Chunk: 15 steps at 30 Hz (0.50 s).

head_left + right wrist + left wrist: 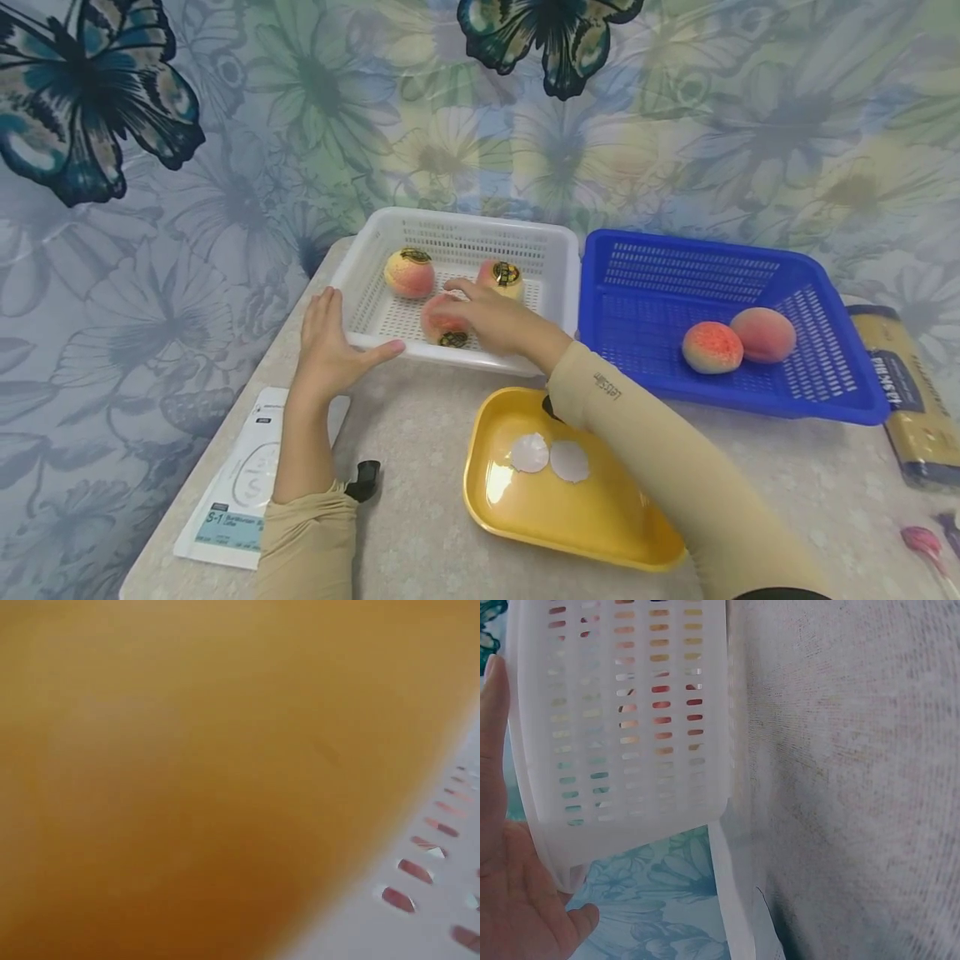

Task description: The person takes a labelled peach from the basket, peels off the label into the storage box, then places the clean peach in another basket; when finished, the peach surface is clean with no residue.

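In the head view a white basket [465, 360] holds three peaches with black-and-gold stickers: a left peach [409, 278], a back-right peach [510, 287] and a front peach [437, 322]. My right hand [498, 317] reaches over the basket's front rim and holds the front peach, its fingers across the top. At the basket's front-left corner my left hand [326, 354] rests with fingers spread and thumb along the rim. The left wrist view shows the left hand [525, 892] against the slotted wall. A yellow surface fills most of the right wrist view.
To the right, a blue basket [630, 325] contains two peaches [712, 347] without visible stickers. A yellow tray [555, 533] in front carries two white scalloped stickers [570, 461]. A white pouch [240, 500] lies at left, a gold package [903, 383] at far right.
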Tool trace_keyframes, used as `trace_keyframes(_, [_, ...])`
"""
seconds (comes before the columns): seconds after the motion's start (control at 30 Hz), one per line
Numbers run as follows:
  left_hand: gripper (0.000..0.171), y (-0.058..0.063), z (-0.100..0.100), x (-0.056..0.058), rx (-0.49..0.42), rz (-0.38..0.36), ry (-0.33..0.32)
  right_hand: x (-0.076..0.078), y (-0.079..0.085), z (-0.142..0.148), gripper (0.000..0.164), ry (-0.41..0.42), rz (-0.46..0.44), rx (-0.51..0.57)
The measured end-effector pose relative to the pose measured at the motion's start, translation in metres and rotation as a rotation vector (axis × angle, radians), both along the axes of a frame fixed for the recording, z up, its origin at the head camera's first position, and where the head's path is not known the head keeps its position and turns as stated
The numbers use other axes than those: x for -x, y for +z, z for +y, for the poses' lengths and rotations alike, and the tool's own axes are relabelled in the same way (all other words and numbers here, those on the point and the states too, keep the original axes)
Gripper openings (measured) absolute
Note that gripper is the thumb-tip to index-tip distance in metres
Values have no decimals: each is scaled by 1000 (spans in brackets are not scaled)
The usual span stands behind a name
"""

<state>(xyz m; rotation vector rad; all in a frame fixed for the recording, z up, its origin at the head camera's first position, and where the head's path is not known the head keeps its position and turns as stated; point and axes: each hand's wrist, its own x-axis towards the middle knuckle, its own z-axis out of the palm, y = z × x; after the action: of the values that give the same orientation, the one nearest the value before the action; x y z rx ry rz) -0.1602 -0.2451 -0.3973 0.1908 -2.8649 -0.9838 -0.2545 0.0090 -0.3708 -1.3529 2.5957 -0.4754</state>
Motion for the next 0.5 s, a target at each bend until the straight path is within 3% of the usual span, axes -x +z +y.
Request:
trace_keyframes(0.13, [127, 1, 0, 0, 3, 7, 1, 4, -3, -3, 61, -7, -17, -28])
trace_keyframes(0.27, [127, 1, 1, -1, -1, 5, 7, 6, -12, -2, 69, -62, -30, 14])
trace_keyframes(0.5, [128, 1, 0, -1, -10, -11, 14, 8, -26, -2, 59, -211, 50, 62])
